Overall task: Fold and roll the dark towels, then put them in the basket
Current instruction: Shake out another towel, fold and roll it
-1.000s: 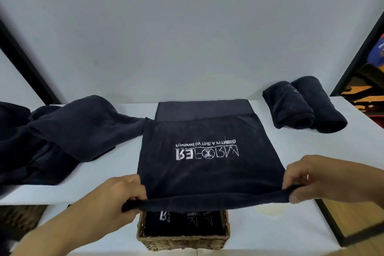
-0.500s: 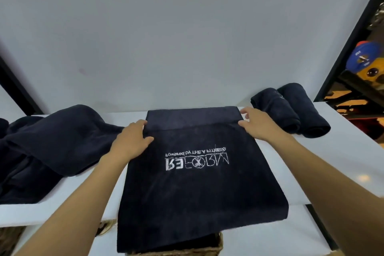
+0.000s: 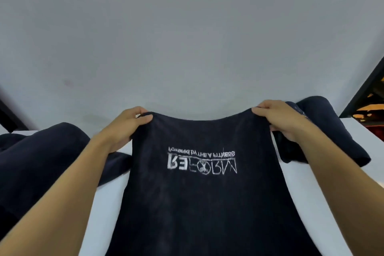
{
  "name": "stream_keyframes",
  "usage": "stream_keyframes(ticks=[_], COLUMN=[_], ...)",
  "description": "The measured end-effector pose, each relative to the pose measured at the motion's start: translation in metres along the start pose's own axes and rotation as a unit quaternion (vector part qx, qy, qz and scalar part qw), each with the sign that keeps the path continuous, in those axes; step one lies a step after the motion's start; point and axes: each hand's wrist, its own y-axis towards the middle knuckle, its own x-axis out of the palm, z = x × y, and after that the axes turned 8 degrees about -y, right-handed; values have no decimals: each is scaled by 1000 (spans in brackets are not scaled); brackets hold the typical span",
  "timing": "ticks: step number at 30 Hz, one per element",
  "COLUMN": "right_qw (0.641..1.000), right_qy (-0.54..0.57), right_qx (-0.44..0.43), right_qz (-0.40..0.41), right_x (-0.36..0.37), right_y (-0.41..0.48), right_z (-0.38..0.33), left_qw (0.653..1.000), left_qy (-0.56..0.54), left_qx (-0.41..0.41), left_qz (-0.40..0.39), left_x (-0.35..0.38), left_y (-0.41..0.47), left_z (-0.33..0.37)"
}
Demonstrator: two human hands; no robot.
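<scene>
A dark towel [image 3: 199,203] with white upside-down lettering hangs from my two hands above the white table [image 3: 99,203]. My left hand [image 3: 126,129] grips its far left corner, and my right hand [image 3: 280,118] grips its far right corner, both lifted off the surface. The cloth drapes down toward me and fills the lower middle of the view. The basket is hidden behind it.
A heap of loose dark towels [image 3: 37,162] lies on the left of the table. Rolled dark towels [image 3: 324,131] sit at the right behind my right forearm. A grey wall stands behind the table, and a dark shelf frame [image 3: 365,87] rises at the far right.
My hands, which lay on the towel's far edge, have closed on its far corners and lifted them up. The towel now hangs instead of lying flat.
</scene>
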Motion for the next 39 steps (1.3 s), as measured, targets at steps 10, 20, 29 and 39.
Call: stream_keyframes(ticks=[10, 20, 29, 39], right_qw=[933, 954, 991, 972], right_qy=[-315, -291, 86, -183], right_qx=[-11, -7, -22, 136], right_qz=[175, 71, 96, -59], right_x=[57, 57, 35, 24], right_y=[58, 61, 29, 2], right_z=[16, 21, -13, -24], left_qw=[902, 945, 972, 982], left_qy=[338, 258, -79, -54], left_qx=[77, 19, 65, -98], left_qz=[259, 202, 212, 152], left_x=[24, 27, 12, 1], left_y=[76, 76, 45, 13], left_z=[-33, -29, 5, 6])
